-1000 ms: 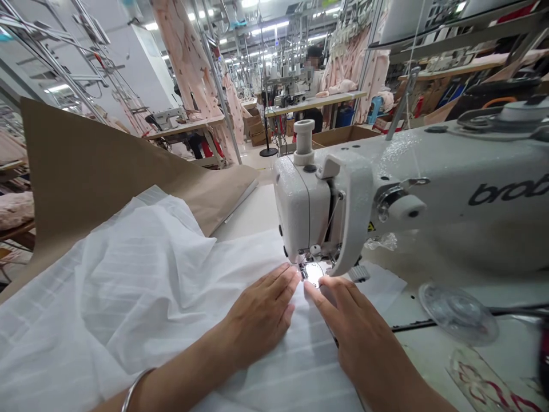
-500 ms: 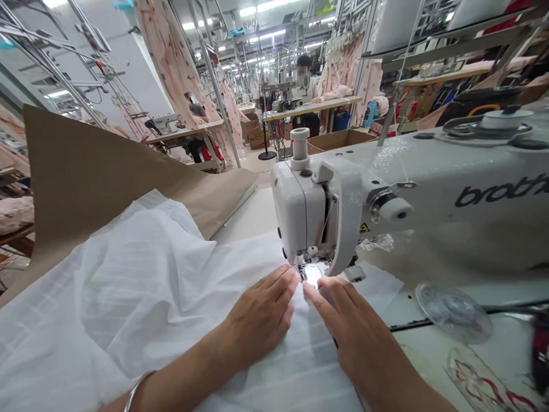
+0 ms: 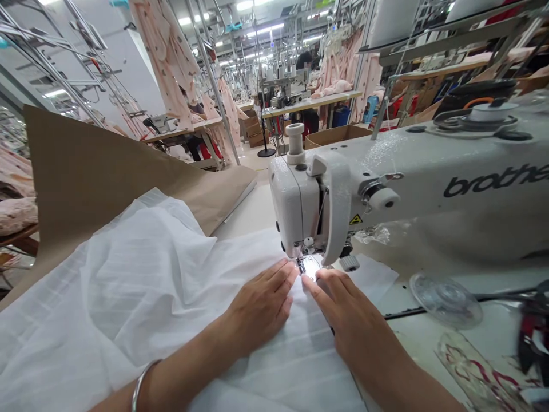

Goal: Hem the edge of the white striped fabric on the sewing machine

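White striped fabric [image 3: 150, 274] spreads over the machine table and runs under the presser foot [image 3: 302, 264] of a white sewing machine [image 3: 285, 197]. My left hand [image 3: 263, 303] lies flat on the fabric just left of the foot, fingers stretched out together. On the other side, my right hand [image 3: 347, 303] presses the cloth with its fingertips, the index finger pointing toward the foot. Both hands rest on the fabric without gripping it. A bright light shines beside the needle area. The needle tip is too small to make out.
Brown paper [image 3: 107, 166] rises behind the fabric at the left. To the right lie a clear plastic disc [image 3: 446, 300] and a clear piece with red floral marks [image 3: 476, 372]. Behind the machine stands a cardboard box [image 3: 338, 135]; farther off are other sewing tables and people.
The view has shifted slightly, so the machine appears a little farther left and higher. Both hands stay on the fabric beside the presser foot, with little visible movement.
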Tool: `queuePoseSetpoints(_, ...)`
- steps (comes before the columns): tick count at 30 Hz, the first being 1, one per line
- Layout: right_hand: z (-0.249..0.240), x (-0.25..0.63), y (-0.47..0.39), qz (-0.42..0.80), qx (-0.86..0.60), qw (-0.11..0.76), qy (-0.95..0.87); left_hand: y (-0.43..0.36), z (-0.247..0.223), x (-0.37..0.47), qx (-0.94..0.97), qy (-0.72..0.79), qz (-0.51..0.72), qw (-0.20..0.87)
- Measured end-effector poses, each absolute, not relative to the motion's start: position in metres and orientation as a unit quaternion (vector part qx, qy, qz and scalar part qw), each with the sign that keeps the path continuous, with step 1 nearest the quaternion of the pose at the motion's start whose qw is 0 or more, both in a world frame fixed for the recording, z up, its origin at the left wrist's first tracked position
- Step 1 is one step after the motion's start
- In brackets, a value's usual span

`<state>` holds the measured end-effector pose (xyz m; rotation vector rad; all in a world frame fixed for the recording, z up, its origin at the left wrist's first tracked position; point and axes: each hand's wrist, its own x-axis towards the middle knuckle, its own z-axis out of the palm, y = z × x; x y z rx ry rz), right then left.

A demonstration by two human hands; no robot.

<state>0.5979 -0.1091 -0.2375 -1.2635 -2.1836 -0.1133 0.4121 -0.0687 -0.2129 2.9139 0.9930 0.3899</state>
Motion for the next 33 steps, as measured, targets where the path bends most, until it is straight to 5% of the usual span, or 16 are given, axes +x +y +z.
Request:
queuePoseSetpoints(26,-0.245,0.596,-0.110,-0.052,-0.494,0.293,-0.817,-0.066,-0.215,0.411,0.936,0.330,0.118,0.019)
queuePoseSetpoints(33,-0.211,0.617,-0.093,0.180,-0.561,0.372,-0.717,-0.066,-0.216,0.411,0.938,0.331,0.099,0.024)
